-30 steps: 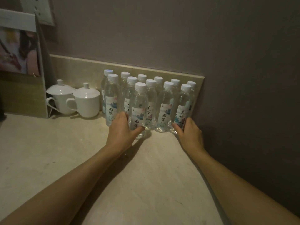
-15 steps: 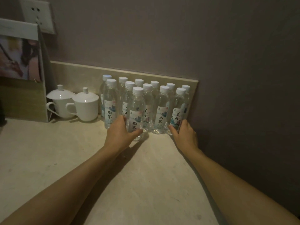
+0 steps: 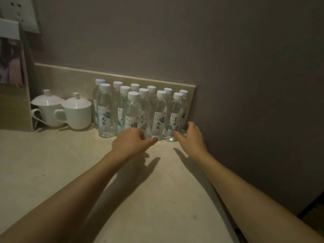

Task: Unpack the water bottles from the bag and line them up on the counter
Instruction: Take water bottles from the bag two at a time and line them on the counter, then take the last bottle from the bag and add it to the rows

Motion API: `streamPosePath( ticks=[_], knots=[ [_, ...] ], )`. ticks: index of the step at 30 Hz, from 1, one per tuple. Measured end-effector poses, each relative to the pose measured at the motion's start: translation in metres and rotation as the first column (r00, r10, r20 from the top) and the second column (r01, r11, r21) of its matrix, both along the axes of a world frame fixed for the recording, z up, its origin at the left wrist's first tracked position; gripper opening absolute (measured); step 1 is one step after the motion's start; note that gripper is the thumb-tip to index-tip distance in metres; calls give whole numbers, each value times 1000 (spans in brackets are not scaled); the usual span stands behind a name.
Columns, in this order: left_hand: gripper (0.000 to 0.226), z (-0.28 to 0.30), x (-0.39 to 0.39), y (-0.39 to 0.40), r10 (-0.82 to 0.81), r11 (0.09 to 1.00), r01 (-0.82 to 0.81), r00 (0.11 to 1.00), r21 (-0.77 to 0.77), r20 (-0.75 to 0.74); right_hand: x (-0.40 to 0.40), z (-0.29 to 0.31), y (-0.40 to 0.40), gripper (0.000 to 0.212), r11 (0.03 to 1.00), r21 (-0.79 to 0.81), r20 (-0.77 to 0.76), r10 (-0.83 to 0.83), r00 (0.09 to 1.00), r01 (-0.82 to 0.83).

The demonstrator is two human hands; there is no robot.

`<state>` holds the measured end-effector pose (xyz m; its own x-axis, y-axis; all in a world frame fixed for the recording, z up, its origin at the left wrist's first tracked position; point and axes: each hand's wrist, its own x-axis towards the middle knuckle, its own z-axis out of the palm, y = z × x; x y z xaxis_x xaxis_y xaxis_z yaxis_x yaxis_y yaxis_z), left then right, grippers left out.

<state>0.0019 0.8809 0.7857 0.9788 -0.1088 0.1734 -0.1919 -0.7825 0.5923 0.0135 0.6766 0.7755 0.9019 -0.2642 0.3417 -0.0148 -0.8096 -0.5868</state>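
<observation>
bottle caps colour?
White, on every water bottle cap; clearest in the head view, though the light is dim.

A dim room. A plain grey-mauve wall [image 3: 175, 41] rises behind a pale stone surface [image 3: 43, 163], with a low beige backsplash strip [image 3: 70, 78] along their join. A white wall socket [image 3: 19, 13] sits top left, above a standing framed picture [image 3: 12, 67]. Light is low and warm, casting soft shadows.
</observation>
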Motion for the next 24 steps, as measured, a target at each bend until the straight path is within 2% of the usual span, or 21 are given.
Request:
streamPosePath(
  ticks=[5, 11, 19, 24],
  knots=[
    [42, 22, -10, -44, -70, 993, 81, 990, -85, 125, -21, 21, -24, 52, 998, 30, 72, 54, 996, -56],
    [39, 40, -31, -123, -104, 977, 140, 970, -159, 219, -69, 40, -90, 45, 996, 45, 172, 65, 983, -74],
    [30, 52, -100, -278, -225, 935, 274, 949, -226, 220, -156, 54, -224, 25, 993, 122, 207, -24, 978, -2],
    [42, 37, -144, -368, -325, 880, 346, 938, -325, 117, -206, 41, -304, 6, 982, 179, 192, -89, 977, 54]
  ],
)
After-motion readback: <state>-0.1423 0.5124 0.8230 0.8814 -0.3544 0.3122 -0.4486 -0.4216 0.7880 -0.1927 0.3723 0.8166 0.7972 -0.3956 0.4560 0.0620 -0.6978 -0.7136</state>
